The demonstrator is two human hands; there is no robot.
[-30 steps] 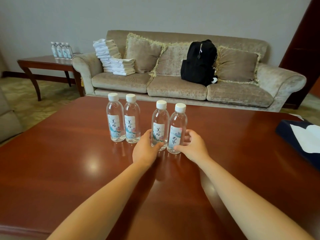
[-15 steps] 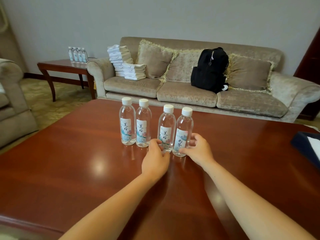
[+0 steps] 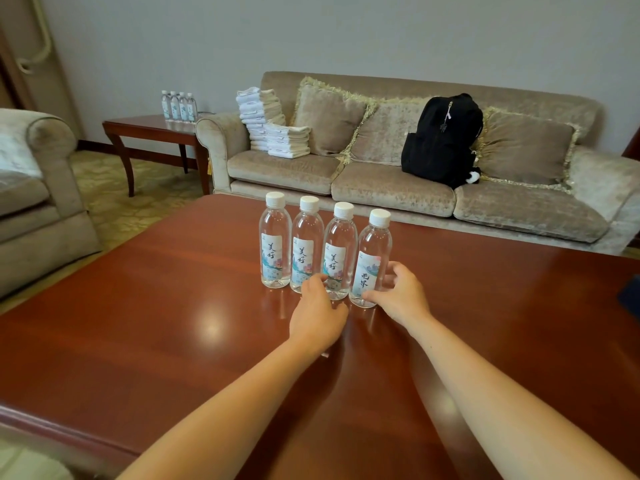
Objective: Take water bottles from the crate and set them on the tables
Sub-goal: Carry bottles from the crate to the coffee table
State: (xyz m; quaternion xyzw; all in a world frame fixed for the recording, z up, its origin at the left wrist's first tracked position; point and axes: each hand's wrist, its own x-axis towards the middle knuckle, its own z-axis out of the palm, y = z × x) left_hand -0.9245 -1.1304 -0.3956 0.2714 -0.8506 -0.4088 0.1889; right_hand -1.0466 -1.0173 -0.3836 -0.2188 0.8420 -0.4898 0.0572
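As the gap in the row of 4 water bottles (image 3: 306, 247) is closing on the coffee table (image 3: 166, 317), the left hand (image 3: 317, 317) is gripping bottle 3 (image 3: 337, 247) and the right hand (image 3: 398, 296) bottle 4 (image 3: 374, 254); this table's set is nearing completion.

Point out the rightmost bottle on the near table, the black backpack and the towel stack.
rightmost bottle (image 3: 369, 268), head view, on its label.
black backpack (image 3: 440, 140), head view, middle of its front.
towel stack (image 3: 261, 116), head view, on the taller pile's side.

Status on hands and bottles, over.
Left hand grips third bottle low; right hand grips rightmost bottle low. All four upright, side by side on table. Nothing obstructing either hand.
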